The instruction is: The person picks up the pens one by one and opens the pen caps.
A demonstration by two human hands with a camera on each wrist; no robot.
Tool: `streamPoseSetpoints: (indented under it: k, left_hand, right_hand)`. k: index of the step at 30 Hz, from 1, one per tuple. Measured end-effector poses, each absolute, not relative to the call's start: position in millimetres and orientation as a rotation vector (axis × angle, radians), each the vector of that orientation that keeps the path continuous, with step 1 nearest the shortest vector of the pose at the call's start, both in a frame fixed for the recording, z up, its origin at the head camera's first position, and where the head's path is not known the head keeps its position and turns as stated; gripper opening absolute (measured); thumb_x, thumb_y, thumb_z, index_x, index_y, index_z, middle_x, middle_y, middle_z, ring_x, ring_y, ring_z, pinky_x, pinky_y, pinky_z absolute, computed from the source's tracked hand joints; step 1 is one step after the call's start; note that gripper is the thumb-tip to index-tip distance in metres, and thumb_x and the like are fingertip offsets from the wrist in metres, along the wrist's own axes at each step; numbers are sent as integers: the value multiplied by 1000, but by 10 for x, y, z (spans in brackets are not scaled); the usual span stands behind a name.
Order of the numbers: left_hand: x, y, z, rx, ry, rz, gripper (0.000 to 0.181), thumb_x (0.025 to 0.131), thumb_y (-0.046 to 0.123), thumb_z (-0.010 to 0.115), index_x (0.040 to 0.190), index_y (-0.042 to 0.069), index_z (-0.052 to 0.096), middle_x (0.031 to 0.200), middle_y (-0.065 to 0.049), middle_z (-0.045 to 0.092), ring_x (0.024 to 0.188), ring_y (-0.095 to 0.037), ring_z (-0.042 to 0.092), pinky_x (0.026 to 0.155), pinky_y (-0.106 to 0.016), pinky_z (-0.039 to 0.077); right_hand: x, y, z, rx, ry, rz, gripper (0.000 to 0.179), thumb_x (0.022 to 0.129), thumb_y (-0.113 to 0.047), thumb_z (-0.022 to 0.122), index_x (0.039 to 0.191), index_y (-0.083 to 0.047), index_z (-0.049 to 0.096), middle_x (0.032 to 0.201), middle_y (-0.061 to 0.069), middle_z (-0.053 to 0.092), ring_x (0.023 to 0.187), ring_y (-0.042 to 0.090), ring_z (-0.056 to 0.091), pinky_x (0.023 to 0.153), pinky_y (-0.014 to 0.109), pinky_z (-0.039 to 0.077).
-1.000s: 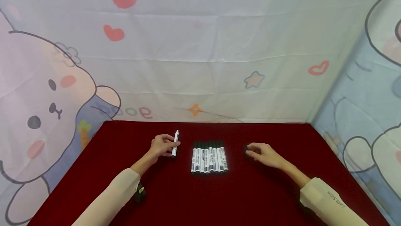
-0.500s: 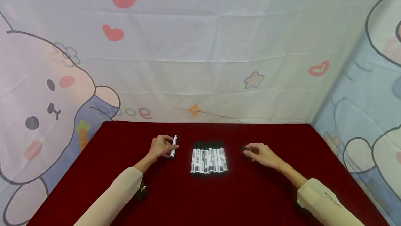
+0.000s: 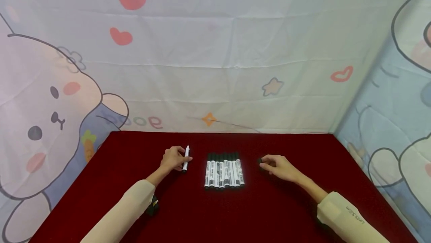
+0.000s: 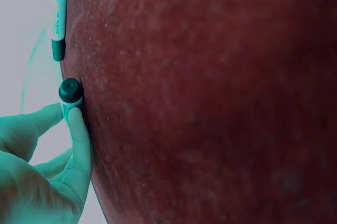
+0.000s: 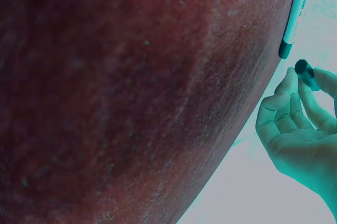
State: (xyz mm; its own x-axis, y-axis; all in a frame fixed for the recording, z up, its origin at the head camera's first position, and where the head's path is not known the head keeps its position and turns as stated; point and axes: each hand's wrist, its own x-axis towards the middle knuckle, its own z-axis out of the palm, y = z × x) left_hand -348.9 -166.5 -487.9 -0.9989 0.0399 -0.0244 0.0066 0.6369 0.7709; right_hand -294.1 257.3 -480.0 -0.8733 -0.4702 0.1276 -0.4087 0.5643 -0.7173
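In the head view my left hand (image 3: 173, 158) pinches an uncapped white marker (image 3: 186, 159), its pale tip pointing away from me and its dark end toward me. The left wrist view shows that marker's round dark end (image 4: 70, 91) just beyond the thumb and fingers. On the other side, my right hand (image 3: 279, 167) pinches a small black marker cap (image 5: 307, 75) between thumb and fingertips, its hollow end visible in the right wrist view. Between the hands lies a row of several white markers (image 3: 223, 173), side by side, their black caps (image 3: 223, 156) at the far end.
A dark red cloth (image 3: 222, 216) covers the table. Behind it hangs a pale printed curtain (image 3: 188, 48) with hearts and cartoon animals, which also runs along both sides. A dark wrist strap (image 3: 153, 205) shows under the left sleeve (image 3: 124, 209).
The left hand's marker has come slightly lower and left. The right hand with the cap has drifted a little left, toward the row. The row of markers has stayed in place.
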Motion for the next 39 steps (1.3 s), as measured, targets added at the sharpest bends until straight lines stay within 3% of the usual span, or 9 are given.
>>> streamPoseSetpoints:
  k: [9,23,29,39]
  left_hand:
    - [-3465,-1723,-4834,14,2900,1172,44,87,32,81,117,2,69,74,-5,72,48,-10,58,46,-26,47]
    - [-3205,-1489,-4796,297,2907,1301,33,89,22,79,113,0,71,72,-7,70,49,-10,55,47,-24,38]
    - [-3122,-1365,-4783,361,2856,1340,31,89,18,79,112,-1,71,75,-12,73,49,-15,58,48,-24,43]
    - [-2965,-1232,-4682,453,2510,1471,31,97,16,70,119,-6,67,88,-22,73,57,-15,61,52,-28,52]
  right_hand:
    - [-2931,2588,-4815,-781,2711,-1188,30,103,-17,62,120,8,65,107,20,73,77,11,67,68,22,56]
    - [-2958,2725,-4887,-761,2737,-1154,27,103,-18,62,116,4,67,101,15,74,72,6,62,63,22,52]
    - [-2963,2720,-4894,-709,2765,-1238,27,102,-17,63,116,6,67,98,16,74,70,8,63,63,23,54]
    - [-3132,2619,-4808,-628,2781,-1248,35,103,-17,62,122,12,64,103,23,75,71,14,65,65,23,53]
